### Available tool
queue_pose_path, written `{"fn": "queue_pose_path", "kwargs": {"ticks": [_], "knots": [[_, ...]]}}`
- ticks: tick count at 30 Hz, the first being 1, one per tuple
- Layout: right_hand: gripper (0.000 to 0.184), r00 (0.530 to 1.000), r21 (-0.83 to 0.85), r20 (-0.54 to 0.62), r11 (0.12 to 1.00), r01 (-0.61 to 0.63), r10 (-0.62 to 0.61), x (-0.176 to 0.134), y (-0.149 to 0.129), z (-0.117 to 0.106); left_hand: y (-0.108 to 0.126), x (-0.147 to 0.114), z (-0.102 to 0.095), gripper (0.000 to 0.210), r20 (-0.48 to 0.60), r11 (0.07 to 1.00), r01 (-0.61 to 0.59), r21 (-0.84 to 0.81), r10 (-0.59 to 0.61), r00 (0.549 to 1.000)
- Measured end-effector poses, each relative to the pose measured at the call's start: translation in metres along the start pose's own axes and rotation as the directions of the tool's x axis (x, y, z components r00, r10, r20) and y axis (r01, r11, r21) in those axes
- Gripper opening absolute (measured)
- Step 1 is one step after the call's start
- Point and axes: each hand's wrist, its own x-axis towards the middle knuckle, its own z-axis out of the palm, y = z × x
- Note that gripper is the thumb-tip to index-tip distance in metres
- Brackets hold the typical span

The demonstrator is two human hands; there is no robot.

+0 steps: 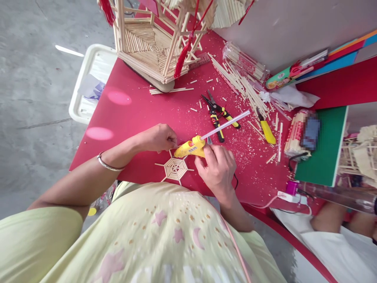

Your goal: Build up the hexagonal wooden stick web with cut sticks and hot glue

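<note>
In my right hand (217, 167) is a yellow hot glue gun (191, 147) with a clear glue stick (226, 124) jutting from its back. Its nozzle points left, over the top edge of a small web-shaped hexagon of wooden sticks (176, 169) lying flat on the red table. Close to the nozzle, my left hand (160, 138) has its fingers pinched together; whatever sits between the fingertips is too small to make out. A silvery bracelet (108, 164) circles my left wrist.
A wooden stick lantern frame (147, 51) with red tassels stands at the back. Black-and-yellow pliers (218, 114), a yellow utility knife (266, 129) and loose sticks (238, 82) lie to the right. A white power strip (291, 197) sits near a person's leg (328, 216).
</note>
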Motion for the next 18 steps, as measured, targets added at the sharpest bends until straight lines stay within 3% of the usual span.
{"fn": "queue_pose_path", "kwargs": {"ticks": [18], "knots": [[0.030,1.000,-0.003,-0.025,1.000,-0.008,0.008,0.0011,-0.0014,-0.0011,-0.0010,0.0015,0.0034,0.020,-0.046,0.995,-0.011,0.096,0.016,0.999]]}}
